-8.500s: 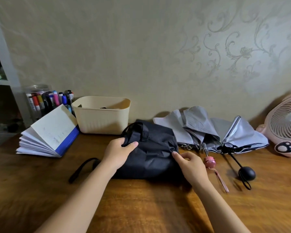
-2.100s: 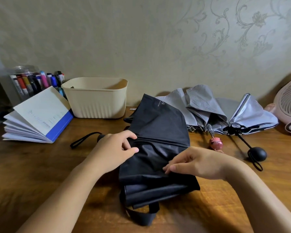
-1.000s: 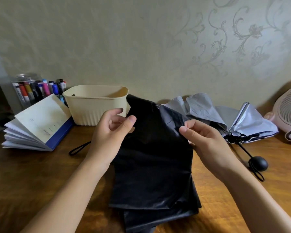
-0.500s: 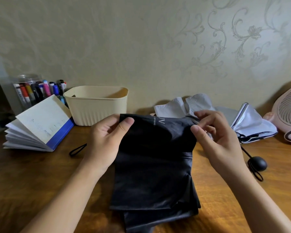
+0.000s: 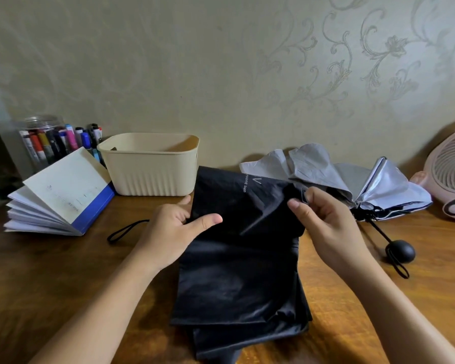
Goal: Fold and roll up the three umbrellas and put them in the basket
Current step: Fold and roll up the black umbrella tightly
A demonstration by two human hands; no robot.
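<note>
A wooden table fills the lower half of the frame, backed by a patterned wall. At its centre a black umbrella is laid lengthwise, its fabric spread in flat folds towards the bottom edge; white lettering is seen near its upper end. A thin black wrist loop lies on the wood just left of it. A grey umbrella is slumped half-collapsed at centre right against the wall, its black knob handle resting on the table below it. A cream basket stands at centre left — little of its interior can be made out. An open book is fanned at far left, with a jar of markers behind it, and a pink fan is cut by the right edge.

The left hand is closed on the umbrella's left fabric edge, thumb on top. The right hand is pinched on the upper right corner of the fabric — thumb and fingertips gripping it.
</note>
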